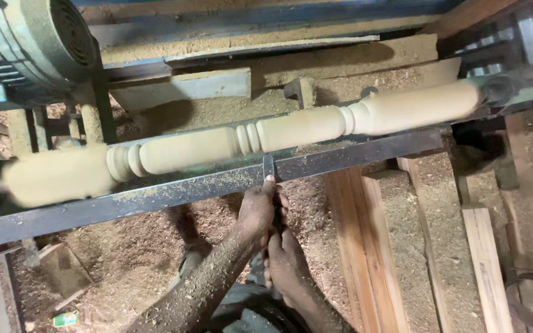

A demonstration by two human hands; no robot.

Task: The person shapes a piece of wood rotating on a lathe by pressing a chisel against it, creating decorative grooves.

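Bare forearms and both hands dusted with sawdust, no sleeves.

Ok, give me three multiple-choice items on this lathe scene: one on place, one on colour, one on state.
1. Where does the chisel lie?
A. Across the dark metal rest bar
B. On the floor
C. On the motor

2. What colour is the turned wooden spindle?
A. Dark brown
B. Pale tan
C. Blue

3. How do the hands stand?
A. Both off the tool
B. One hand only holds it
C. Both grip it

Answers:
1 A, the blade crosses the bar below the spindle.
2 B, the wood is light all along.
3 C, the left hand is closed near the bar and the right hand behind it on the handle.
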